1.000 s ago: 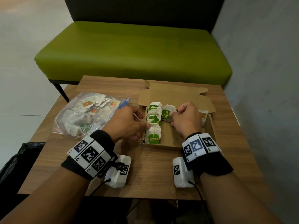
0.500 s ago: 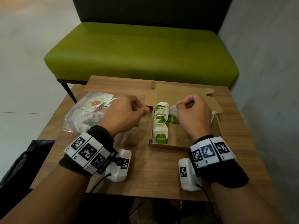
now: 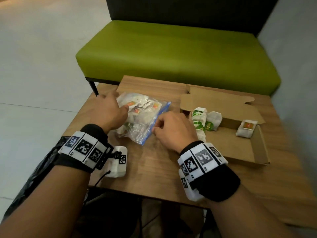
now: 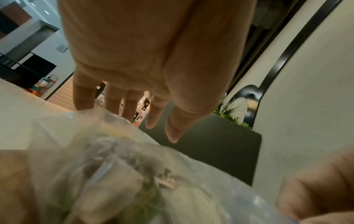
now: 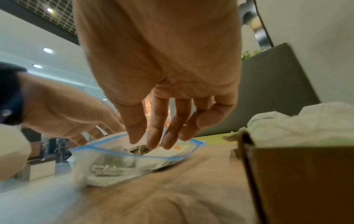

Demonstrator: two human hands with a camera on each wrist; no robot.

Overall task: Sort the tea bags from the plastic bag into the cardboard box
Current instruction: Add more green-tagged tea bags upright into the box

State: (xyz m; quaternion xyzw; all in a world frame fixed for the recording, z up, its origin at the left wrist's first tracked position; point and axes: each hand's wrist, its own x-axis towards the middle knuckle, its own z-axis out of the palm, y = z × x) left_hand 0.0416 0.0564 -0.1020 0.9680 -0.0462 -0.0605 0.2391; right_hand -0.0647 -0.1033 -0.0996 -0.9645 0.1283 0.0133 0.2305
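- Lying on the wooden table (image 3: 154,169), the plastic bag (image 3: 142,121) of tea bags sits left of the cardboard box (image 3: 240,148), its blue zip edge facing the box.
- Left hand (image 3: 109,112) spread over the bag's far-left part; fingers (image 4: 153,112) straight and apart, holding nothing. Whether they touch the plastic, cannot tell.
- Right hand (image 3: 173,129) between bag and box, at the bag's blue-rimmed mouth; fingers (image 5: 153,128) hang loosely together, tips just above the opening, gripping nothing visible.
- Box open, flap up at its far side. Green-tagged tea bags (image 3: 199,121) stand in a row along the box's left wall.
- 1 orange-tagged tea bag (image 3: 247,128) lies by the box's right wall, apart from the green row.
- Green bench (image 3: 171,54) beyond the box.
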